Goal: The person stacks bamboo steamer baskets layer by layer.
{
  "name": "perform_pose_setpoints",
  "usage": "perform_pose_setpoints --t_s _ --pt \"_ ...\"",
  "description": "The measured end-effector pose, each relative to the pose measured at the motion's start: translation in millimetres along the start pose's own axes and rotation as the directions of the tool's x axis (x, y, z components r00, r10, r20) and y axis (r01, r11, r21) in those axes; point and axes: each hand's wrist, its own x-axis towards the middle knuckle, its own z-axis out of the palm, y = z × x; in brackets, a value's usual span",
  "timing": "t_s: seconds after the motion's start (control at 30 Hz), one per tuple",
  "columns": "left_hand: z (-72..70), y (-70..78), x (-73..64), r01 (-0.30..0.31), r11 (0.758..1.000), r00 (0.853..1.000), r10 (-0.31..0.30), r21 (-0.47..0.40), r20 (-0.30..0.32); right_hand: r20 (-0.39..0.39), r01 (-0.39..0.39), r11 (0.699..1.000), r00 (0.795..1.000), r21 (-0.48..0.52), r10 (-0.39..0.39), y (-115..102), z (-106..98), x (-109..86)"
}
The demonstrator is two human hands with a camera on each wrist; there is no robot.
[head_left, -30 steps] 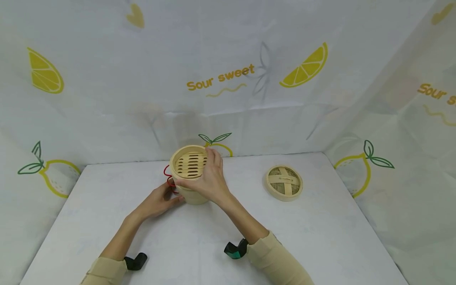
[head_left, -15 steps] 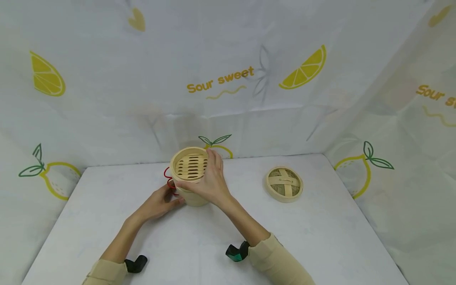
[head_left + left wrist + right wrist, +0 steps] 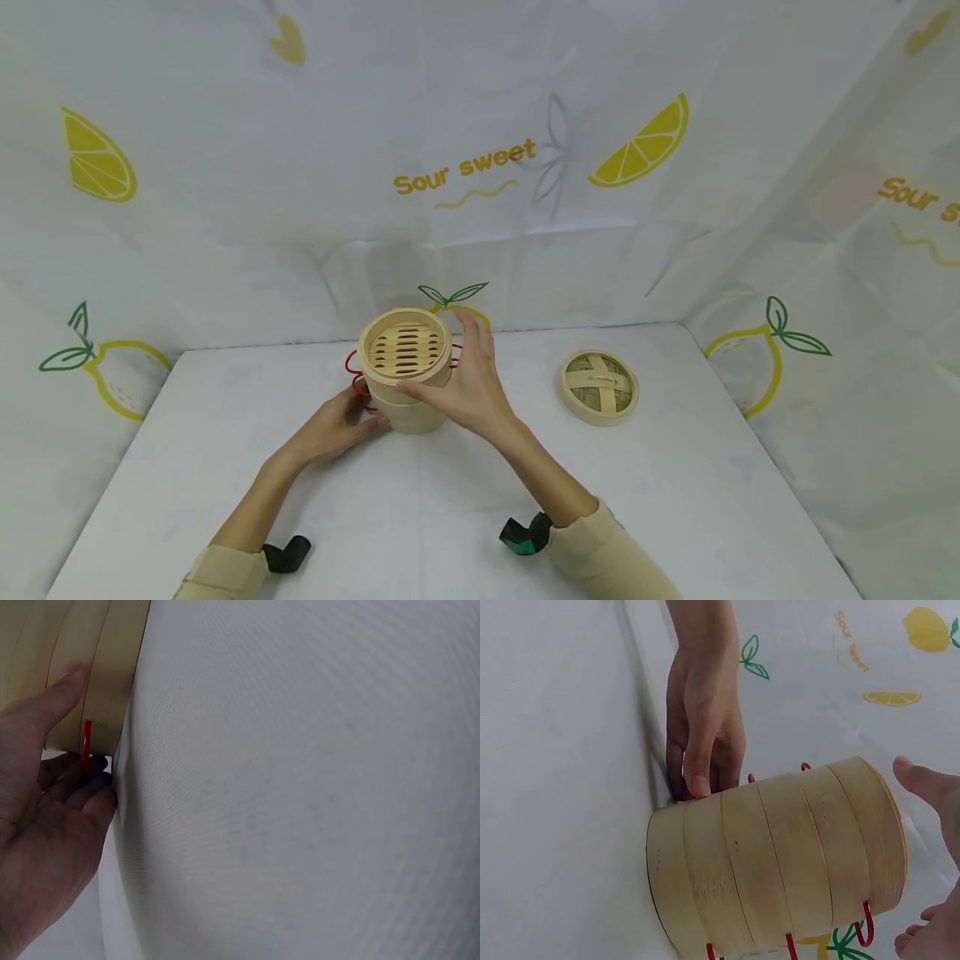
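Note:
A stack of round bamboo steamer baskets (image 3: 411,415) stands upright near the back of the table, its slatted top tier uncovered. In the right wrist view the stacked baskets (image 3: 780,859) show red cord loops on two sides. My left hand (image 3: 336,427) holds the lower part from the left, thumb (image 3: 64,697) on the wall and fingers bent behind by a red loop (image 3: 85,746). Close to the top tier's right side, my right hand (image 3: 474,385) is spread with its thumb (image 3: 919,778) apart from the rim, holding nothing.
A woven bamboo lid (image 3: 597,385) with a cross strap lies on the white table (image 3: 420,533) to the right. Behind and at the sides hangs a white cloth (image 3: 480,267) printed with lemons. Dark wrist mounts (image 3: 287,554) sit by both sleeves.
My right hand has let go of the top basket and drawn off to the right, revealing the rim and red loops there. My left hand and the stack have stayed in place.

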Motion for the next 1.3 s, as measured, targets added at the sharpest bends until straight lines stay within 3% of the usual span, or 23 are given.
perform_pose_setpoints --t_s 0.6,1.1,1.3 --pt "-0.4 3.5 -3.3 0.006 1.000 1.000 -0.006 -0.018 0.002 0.068 0.061 0.998 0.996 -0.036 -0.058 19.1 -23.6 -16.9" --pt "-1.9 3.4 -1.5 -0.015 0.999 1.000 0.015 -0.035 0.004 0.103 0.140 0.989 0.986 -0.056 -0.134 52.0 -50.2 -27.6" --pt "-2.7 4.4 -2.1 -0.023 0.998 1.000 0.024 -0.052 0.008 0.086 0.132 0.990 0.988 -0.049 -0.128 65.4 -61.2 -31.6"
